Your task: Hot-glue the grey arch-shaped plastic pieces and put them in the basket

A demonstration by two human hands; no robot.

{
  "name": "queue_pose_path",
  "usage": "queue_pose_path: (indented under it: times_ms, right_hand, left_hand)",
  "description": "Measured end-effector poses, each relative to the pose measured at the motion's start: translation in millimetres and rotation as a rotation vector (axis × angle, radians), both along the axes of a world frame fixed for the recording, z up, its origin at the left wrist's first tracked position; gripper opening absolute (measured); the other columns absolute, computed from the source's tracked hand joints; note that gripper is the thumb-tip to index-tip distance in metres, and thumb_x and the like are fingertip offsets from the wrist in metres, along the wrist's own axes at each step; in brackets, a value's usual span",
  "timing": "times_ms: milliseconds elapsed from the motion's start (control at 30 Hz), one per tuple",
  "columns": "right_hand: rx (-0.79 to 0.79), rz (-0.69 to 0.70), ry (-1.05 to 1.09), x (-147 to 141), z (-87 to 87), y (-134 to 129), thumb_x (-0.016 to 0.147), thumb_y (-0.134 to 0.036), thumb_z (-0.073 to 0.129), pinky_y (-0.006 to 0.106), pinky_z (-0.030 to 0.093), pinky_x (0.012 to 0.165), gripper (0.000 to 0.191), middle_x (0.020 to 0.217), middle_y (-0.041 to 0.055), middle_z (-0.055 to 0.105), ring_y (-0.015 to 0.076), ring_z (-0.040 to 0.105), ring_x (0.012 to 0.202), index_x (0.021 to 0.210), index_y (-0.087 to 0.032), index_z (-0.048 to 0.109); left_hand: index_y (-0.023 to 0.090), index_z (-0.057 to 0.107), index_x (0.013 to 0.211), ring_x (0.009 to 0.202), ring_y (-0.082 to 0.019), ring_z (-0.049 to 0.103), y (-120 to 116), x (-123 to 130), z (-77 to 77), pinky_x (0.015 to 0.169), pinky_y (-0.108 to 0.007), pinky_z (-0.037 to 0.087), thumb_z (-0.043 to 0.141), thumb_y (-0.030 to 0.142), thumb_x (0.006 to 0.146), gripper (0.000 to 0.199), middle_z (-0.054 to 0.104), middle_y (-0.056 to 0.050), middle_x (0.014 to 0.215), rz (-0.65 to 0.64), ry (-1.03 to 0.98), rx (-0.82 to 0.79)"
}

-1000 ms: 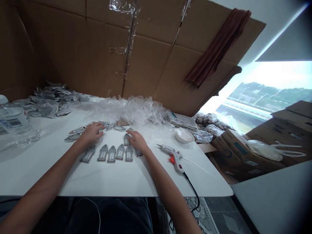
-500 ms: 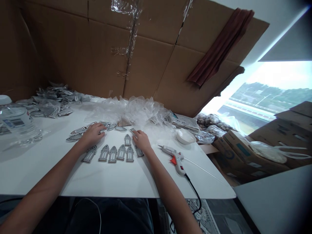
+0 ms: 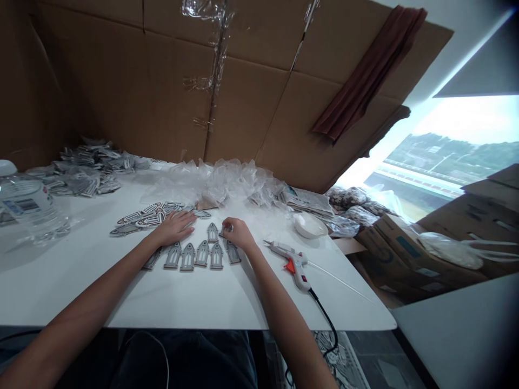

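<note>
Laying out cutouts (image 3: 201, 253) in rows: right hand (image 3: 239, 234) is pinching one, left hand (image 3: 175, 227) is resting flat; placement needs alignment.

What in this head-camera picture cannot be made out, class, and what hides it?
- Head view: the piece at the right hand is covered by curled fingers; grip unclear.
- The arch-shaped piece is partly under the left forearm.
- The water bottle is cut by the left edge.
- The packet pile is too small to read.

Head camera looks forward and down — close over the white table (image 3: 211, 302).
</note>
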State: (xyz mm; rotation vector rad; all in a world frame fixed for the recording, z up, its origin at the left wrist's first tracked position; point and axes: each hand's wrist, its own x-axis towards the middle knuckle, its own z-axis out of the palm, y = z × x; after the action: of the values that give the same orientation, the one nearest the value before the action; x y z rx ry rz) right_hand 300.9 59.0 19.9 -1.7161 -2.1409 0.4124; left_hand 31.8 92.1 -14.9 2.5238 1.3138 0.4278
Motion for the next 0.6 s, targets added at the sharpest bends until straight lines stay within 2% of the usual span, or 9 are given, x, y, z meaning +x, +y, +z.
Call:
queue_pose_path:
  times_ms: [100, 200, 267, 367, 433, 500, 600]
  right_hand:
    - [-0.004, 0.025, 0.057, 0, -1.0, 0, 0.073, -0.006, 0.057, 0.028, 0.043, 0.096, 0.036, 0.104, 0.003, 0.069, 0.0133, 0.061, 0.099, 0.106, -0.016, 0.067]
    - [-0.007, 0.042, 0.094, -1, -2.2, 0, 0.07, -0.003, 0.053, 0.025, 0.042, 0.098, 0.041, 0.106, 0.0018, 0.07, 0.0144, 0.062, 0.103, 0.104, -0.018, 0.069]
    - [-0.009, 0.048, 0.11, -2, -2.2, 0, 0.07, -0.003, 0.052, 0.025, 0.042, 0.098, 0.041, 0.106, 0.0019, 0.07, 0.0147, 0.062, 0.104, 0.102, -0.019, 0.07]
    - [-0.017, 0.05, 0.126, -3, -0.9, -1, 0.071, -0.004, 0.051, 0.024, 0.043, 0.095, 0.039, 0.103, 0.0019, 0.071, 0.014, 0.064, 0.099, 0.101, -0.019, 0.07]
    - [-0.023, 0.048, 0.133, -4, -0.1, -2, 0.072, -0.004, 0.05, 0.023, 0.044, 0.092, 0.039, 0.1, 0.002, 0.071, 0.0135, 0.064, 0.096, 0.103, -0.018, 0.07]
    - [-0.027, 0.042, 0.136, -4, 0.2, -2, 0.072, -0.005, 0.051, 0.023, 0.044, 0.091, 0.039, 0.101, 0.0025, 0.071, 0.0139, 0.064, 0.097, 0.104, -0.018, 0.069]
    - [-0.036, 0.038, 0.13, -4, -0.5, -1, 0.072, -0.007, 0.052, 0.024, 0.044, 0.092, 0.037, 0.104, 0.0032, 0.07, 0.0152, 0.064, 0.099, 0.102, -0.018, 0.069]
  left_hand:
    - [0.025, 0.048, 0.139, 0.144, -0.026, 0.031, -1, -1, 4.2, 0.122, -0.058, 0.005, 0.032, 0.051, 0.096, 0.053, 0.041, -0.007, 0.151, -0.016, -0.022, -0.016]
    - [0.025, 0.054, 0.132, 0.138, -0.023, 0.041, -4, -1, 12.5, 0.123, -0.056, 0.004, 0.031, 0.05, 0.096, 0.049, 0.052, -0.006, 0.142, -0.041, -0.063, -0.016]
    - [0.024, 0.057, 0.127, 0.129, -0.022, 0.049, -7, 1, 18.3, 0.123, -0.051, 0.013, 0.03, 0.051, 0.096, 0.049, 0.058, -0.006, 0.134, -0.067, -0.093, -0.021]
    - [0.022, 0.058, 0.125, 0.116, -0.019, 0.057, -11, 6, 23.4, 0.112, -0.036, 0.039, 0.028, 0.051, 0.096, 0.051, 0.063, -0.006, 0.125, -0.084, -0.136, -0.027]
    - [0.022, 0.059, 0.125, 0.118, -0.018, 0.057, -9, 6, 21.8, 0.107, -0.031, 0.043, 0.027, 0.051, 0.097, 0.052, 0.061, -0.005, 0.128, -0.064, -0.152, -0.013]
    - [0.021, 0.059, 0.125, 0.13, -0.02, 0.048, -6, 5, 16.1, 0.117, -0.036, 0.034, 0.026, 0.049, 0.096, 0.052, 0.053, -0.006, 0.139, 0.0, -0.146, 0.018]
    - [0.018, 0.054, 0.132, 0.143, -0.029, 0.032, 1, -1, 4.7, 0.123, -0.056, 0.008, 0.03, 0.049, 0.095, 0.054, 0.043, -0.01, 0.149, 0.122, -0.102, 0.049]
